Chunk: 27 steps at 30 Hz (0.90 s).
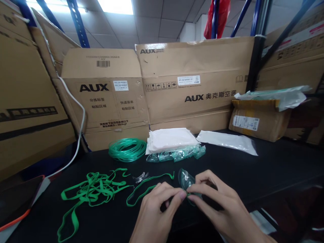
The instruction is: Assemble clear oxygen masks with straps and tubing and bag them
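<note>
Black table (278, 160): work laid out. Tangle of green straps (98, 187), left side: loose, not yet used. Left hand (159, 210), right hand (224, 202): both pinching, fingertips close together at clear mask (185, 179), near edge. Single green strap (129, 204): apparently in left pinch. Judged mid-attachment; fingers hide join, completion unconfirmed.

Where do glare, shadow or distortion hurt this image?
Head view: ceiling light panel blown out; small glints on clear green mask; far-left carton slanted and stretched by the wide lens; lower-right corner dark; fine detail where left hand and right hand meet hard to read.
</note>
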Tool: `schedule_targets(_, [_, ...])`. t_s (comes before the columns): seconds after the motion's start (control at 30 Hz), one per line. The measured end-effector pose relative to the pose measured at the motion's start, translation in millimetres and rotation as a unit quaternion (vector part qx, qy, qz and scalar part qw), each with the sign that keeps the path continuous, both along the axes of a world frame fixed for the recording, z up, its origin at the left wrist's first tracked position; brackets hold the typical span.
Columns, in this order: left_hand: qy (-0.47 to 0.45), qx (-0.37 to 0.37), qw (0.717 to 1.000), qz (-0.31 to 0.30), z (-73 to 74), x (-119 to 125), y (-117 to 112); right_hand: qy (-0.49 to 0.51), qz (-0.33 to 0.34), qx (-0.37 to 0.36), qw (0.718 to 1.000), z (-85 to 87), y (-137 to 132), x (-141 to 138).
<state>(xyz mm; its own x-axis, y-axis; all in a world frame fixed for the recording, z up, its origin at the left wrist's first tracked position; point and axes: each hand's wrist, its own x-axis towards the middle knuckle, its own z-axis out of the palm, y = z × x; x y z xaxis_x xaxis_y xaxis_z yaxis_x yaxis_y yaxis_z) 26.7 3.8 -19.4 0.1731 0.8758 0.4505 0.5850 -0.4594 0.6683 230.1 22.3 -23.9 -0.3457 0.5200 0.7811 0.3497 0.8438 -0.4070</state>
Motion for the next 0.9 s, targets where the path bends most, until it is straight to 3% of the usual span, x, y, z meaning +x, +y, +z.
schedule_targets(0.43, [0.032,0.095,0.994,0.036,0.6,10,-9,0.034,0.041,-0.08,0.995,1.7,2,-1])
schedule_targets(0.67, [0.054,0.104,0.992,0.055,3.0,16,-12,0.028,0.054,-0.144,0.988,6.4,-1,0])
schedule_targets(0.9, [0.061,0.106,0.99,0.074,3.9,12,-15,0.026,0.024,-0.174,0.984,12.3,0,11])
